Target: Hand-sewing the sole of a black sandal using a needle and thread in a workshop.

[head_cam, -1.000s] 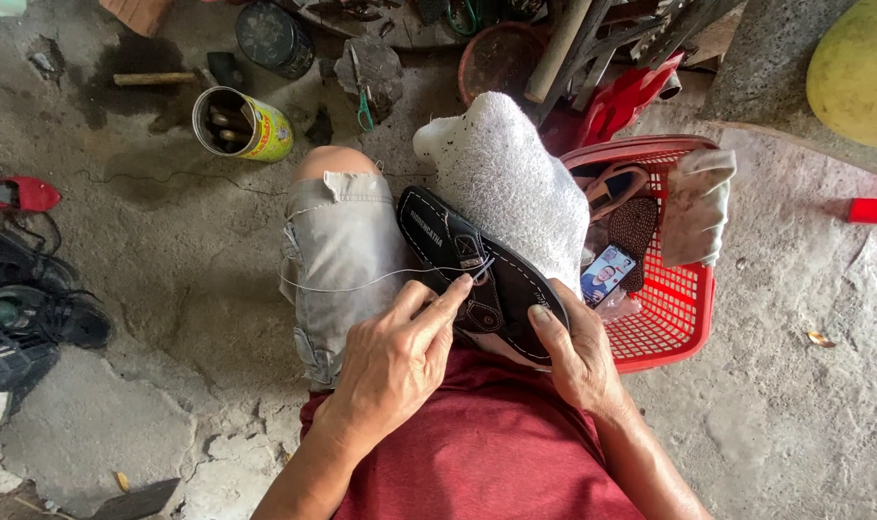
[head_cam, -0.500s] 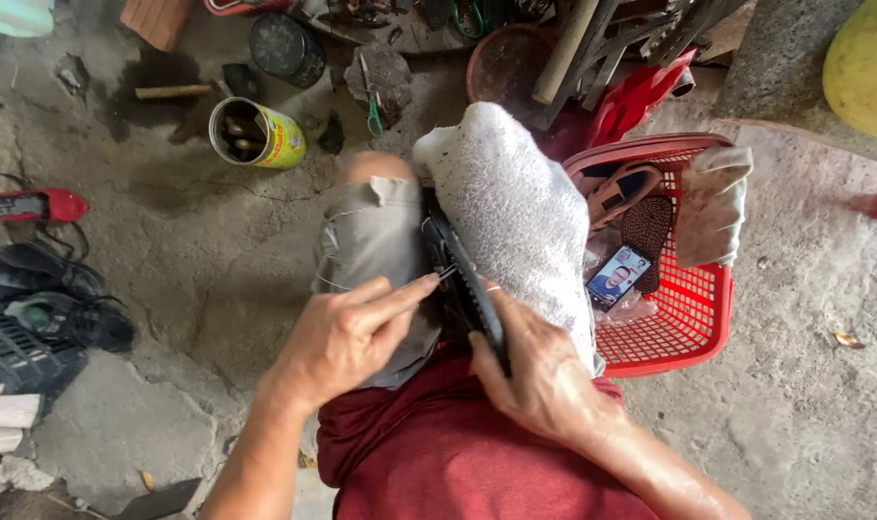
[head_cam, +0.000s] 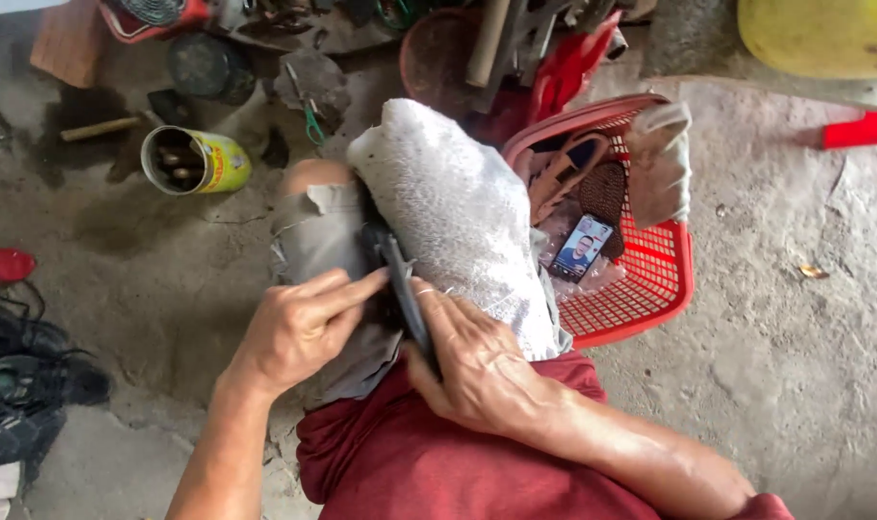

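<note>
A black shoe (head_cam: 397, 274) stands on its edge between my knees, wedged against a white towel (head_cam: 458, 212) draped over my right leg. My right hand (head_cam: 472, 361) grips the shoe from the near side, fingers wrapped over its sole. My left hand (head_cam: 299, 327) pinches at the shoe's side with thumb and forefinger; whatever thin thing it holds is too small to make out. A thin pale thread (head_cam: 429, 290) lies across my right knuckles. My left leg wears grey shorts (head_cam: 318, 241).
A red plastic basket (head_cam: 650, 279) at my right holds sandals, a phone and a cloth. A yellow tin (head_cam: 193, 161) of tools lies on the concrete at upper left. Black shoes (head_cam: 25, 380) sit at far left. Tools and scrap crowd the top.
The shoe has turned from lying flat with its opening up to standing on edge. My left hand moved left and back in to the shoe's side. The camera view shifted slightly.
</note>
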